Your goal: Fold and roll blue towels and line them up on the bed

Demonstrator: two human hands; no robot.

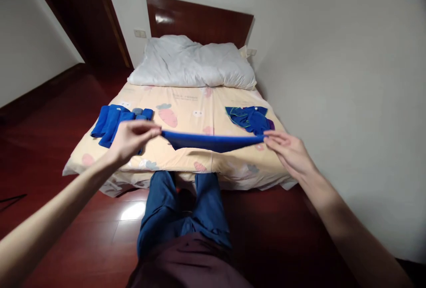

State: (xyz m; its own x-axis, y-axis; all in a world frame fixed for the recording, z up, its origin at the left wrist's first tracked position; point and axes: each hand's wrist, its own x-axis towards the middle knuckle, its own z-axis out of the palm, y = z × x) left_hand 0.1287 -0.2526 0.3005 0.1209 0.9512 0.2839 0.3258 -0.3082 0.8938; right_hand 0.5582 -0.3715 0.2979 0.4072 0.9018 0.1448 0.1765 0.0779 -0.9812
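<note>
A blue cloth (213, 140) is stretched between my hands above the near part of the bed. My left hand (136, 139) pinches its left corner, and my right hand (288, 149) pinches the right one. Its upper edge runs nearly straight, while the rest is seen almost edge-on. Beyond my left hand lie several folded blue cloths (111, 121), partly hidden by that hand. On the right side of the bed, past my right hand, is a crumpled pile of blue cloth (251, 118) with green edging and a bit of purple.
The bed (186, 97) has a cream sheet printed with carrots. A white quilt (196, 64) is bunched against the dark wooden headboard (199, 19). A pale wall (339, 79) stands close on the right. Dark red flooring (43, 146) runs along the left.
</note>
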